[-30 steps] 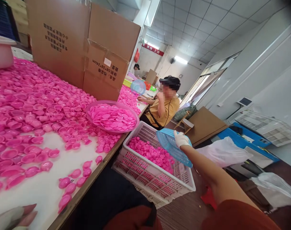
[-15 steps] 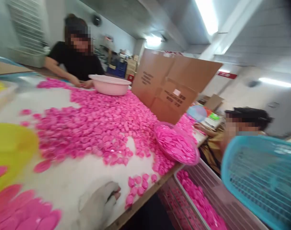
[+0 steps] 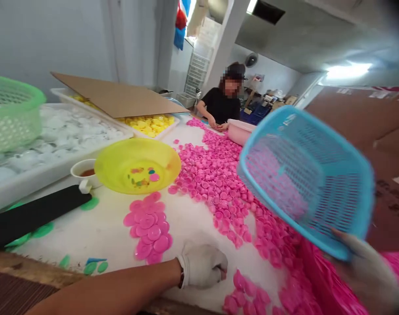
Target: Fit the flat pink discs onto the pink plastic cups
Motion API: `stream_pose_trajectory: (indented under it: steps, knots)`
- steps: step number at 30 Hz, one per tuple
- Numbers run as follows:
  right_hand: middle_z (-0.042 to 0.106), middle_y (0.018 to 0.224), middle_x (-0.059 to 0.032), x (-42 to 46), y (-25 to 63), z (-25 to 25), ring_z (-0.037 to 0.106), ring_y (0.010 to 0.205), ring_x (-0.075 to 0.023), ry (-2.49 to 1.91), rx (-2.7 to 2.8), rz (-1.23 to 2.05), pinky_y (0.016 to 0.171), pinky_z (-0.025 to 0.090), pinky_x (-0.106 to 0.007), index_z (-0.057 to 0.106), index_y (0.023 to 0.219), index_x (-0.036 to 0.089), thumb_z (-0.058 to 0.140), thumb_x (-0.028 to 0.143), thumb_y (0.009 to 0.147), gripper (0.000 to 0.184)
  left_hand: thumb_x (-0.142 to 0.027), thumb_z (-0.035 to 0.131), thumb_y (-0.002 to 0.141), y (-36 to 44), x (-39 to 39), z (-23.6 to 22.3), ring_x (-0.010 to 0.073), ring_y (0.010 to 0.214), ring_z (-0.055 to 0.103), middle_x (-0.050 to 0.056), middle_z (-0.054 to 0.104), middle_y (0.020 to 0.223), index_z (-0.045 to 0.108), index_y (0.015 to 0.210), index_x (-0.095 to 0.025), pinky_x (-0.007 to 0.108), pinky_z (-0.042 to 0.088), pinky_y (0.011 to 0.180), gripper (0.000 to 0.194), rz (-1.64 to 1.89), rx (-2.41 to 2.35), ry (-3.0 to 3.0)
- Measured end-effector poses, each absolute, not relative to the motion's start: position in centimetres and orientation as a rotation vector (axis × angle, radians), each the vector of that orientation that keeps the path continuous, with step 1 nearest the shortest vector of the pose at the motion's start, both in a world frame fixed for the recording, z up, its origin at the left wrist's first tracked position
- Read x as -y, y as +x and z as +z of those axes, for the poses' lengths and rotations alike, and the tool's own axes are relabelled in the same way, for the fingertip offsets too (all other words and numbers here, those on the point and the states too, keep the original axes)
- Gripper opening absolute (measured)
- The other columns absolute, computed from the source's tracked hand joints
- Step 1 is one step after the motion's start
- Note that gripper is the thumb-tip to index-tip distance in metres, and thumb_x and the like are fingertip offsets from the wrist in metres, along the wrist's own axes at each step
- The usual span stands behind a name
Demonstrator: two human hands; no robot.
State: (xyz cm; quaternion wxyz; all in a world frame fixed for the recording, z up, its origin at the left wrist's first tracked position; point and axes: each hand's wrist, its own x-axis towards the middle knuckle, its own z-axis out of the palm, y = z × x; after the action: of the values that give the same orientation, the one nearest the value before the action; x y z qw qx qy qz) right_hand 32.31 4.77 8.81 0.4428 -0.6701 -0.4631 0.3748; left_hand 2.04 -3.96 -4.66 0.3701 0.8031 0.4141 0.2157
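My right hand [image 3: 366, 271], in a white glove, grips the rim of an empty blue mesh basket [image 3: 304, 175] and holds it tilted over the table. My gloved left hand [image 3: 204, 266] rests on the white table [image 3: 97, 232] near its front edge, fingers curled under in a loose fist; whether they hold anything is hidden. Just beyond it lies a flat cluster of pink discs [image 3: 150, 225]. A wide spread of pink caps [image 3: 219, 179] covers the table from the middle toward the right.
A yellow bowl [image 3: 136, 164] and a small white cup [image 3: 84, 173] stand at left, beside a black strip [image 3: 31, 214]. White trays [image 3: 54, 140] of pale and yellow parts sit under cardboard [image 3: 120, 98]; a green basket [image 3: 12, 111] is far left. A person [image 3: 224, 103] works by a pink basin [image 3: 240, 130].
My view has swung left from the floor crate to the tabletop. The blue basket came up from over the crate and now hangs above the pink caps. My left hand stayed on the table.
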Motion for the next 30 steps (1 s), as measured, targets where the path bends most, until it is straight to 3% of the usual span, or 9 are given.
stream_pose_trajectory:
  steps: [3, 5, 8, 14, 17, 20, 23, 26, 30]
  knots:
    - [0.064, 0.089, -0.0059, -9.5, 25.2, 7.1, 0.064, 0.068, -0.0162, -1.477, 1.007, 1.100, 0.056, 0.056, -0.027, 0.057, 0.099, 0.021, 0.053, 0.024, 0.083, 0.016, -0.024, 0.060, 0.076, 1.7, 3.6, -5.1, 0.0137, 0.073, 0.062, -0.004, 0.072, 0.084, 0.069, 0.080, -0.027, 0.022, 0.047, 0.063, 0.010, 0.585, -1.041, 2.101]
    - [0.061, 0.071, -0.0005, -12.6, 20.2, 6.0, 0.059, 0.053, -0.0126, -1.427, 0.913, 1.218, 0.049, 0.054, -0.024, 0.053, 0.085, 0.018, 0.052, 0.017, 0.076, 0.009, -0.026, 0.057, 0.080, 1.2, 2.9, -5.4, 0.0138, 0.077, 0.062, -0.002, 0.071, 0.088, 0.068, 0.084, -0.026, 0.022, 0.048, 0.068, 0.012, 0.629, -1.033, 2.152]
    - [0.058, 0.064, 0.0015, -15.9, 15.0, 4.9, 0.055, 0.045, -0.0110, -1.399, 0.919, 1.281, 0.041, 0.050, -0.022, 0.047, 0.080, 0.018, 0.050, 0.015, 0.075, 0.007, -0.022, 0.052, 0.082, 0.1, 1.6, -5.7, 0.0128, 0.075, 0.061, 0.001, 0.069, 0.086, 0.066, 0.085, -0.021, 0.021, 0.047, 0.070, 0.014, 0.770, -1.118, 2.209]
    - [0.060, 0.077, 0.0017, -16.9, 14.6, 4.0, 0.059, 0.053, -0.0115, -1.339, 0.948, 1.326, 0.046, 0.051, -0.021, 0.046, 0.093, 0.021, 0.047, 0.017, 0.077, 0.016, -0.013, 0.045, 0.082, -3.4, -0.6, -3.8, 0.0126, 0.069, 0.055, 0.002, 0.062, 0.078, 0.061, 0.081, -0.019, 0.023, 0.044, 0.064, 0.017, 1.070, -1.342, 2.297]
    - [0.061, 0.098, -0.0018, -14.8, 16.4, 2.6, 0.062, 0.061, -0.0143, -1.291, 0.919, 1.287, 0.051, 0.053, -0.027, 0.041, 0.112, 0.026, 0.046, 0.028, 0.080, 0.032, -0.014, 0.040, 0.087, -5.2, -1.4, -2.2, 0.0141, 0.074, 0.055, 0.005, 0.061, 0.082, 0.060, 0.083, -0.018, 0.026, 0.044, 0.068, 0.020, 1.240, -1.500, 2.223]
    - [0.055, 0.120, -0.0062, -11.1, 18.1, 0.3, 0.063, 0.067, -0.0156, -1.270, 0.978, 1.211, 0.055, 0.055, -0.030, 0.039, 0.123, 0.027, 0.051, 0.033, 0.078, 0.047, -0.019, 0.040, 0.089, -6.6, -2.4, -1.4, 0.0163, 0.080, 0.057, 0.006, 0.062, 0.087, 0.059, 0.086, -0.018, 0.028, 0.046, 0.072, 0.019, 1.154, -1.695, 2.133]
    - [0.061, 0.110, -0.0084, -7.1, 19.0, -2.1, 0.064, 0.072, -0.0185, -1.312, 1.218, 1.177, 0.059, 0.055, -0.031, 0.054, 0.113, 0.021, 0.054, 0.037, 0.078, 0.039, -0.019, 0.045, 0.085, -7.5, -3.7, -1.4, 0.0212, 0.091, 0.057, 0.008, 0.061, 0.098, 0.059, 0.091, -0.017, 0.033, 0.046, 0.080, 0.016, 0.792, -1.973, 2.097]
    - [0.065, 0.090, -0.0076, -4.5, 19.3, -3.6, 0.063, 0.075, -0.0210, -1.346, 1.395, 1.082, 0.065, 0.055, -0.033, 0.061, 0.105, 0.019, 0.052, 0.044, 0.083, 0.035, -0.022, 0.049, 0.081, -8.1, -5.1, -2.0, 0.0294, 0.108, 0.053, 0.016, 0.051, 0.123, 0.053, 0.115, -0.014, 0.042, 0.044, 0.089, 0.035, 0.543, -2.265, 1.981]
    - [0.066, 0.095, -0.0088, -4.3, 19.4, -4.2, 0.063, 0.081, -0.0222, -1.381, 1.484, 0.927, 0.067, 0.055, -0.032, 0.063, 0.103, 0.020, 0.049, 0.046, 0.085, 0.035, -0.024, 0.047, 0.083, -8.5, -6.2, -2.8, 0.0328, 0.119, 0.047, 0.021, 0.035, 0.140, 0.044, 0.127, -0.013, 0.045, 0.041, 0.096, 0.046, 0.402, -2.354, 1.928]
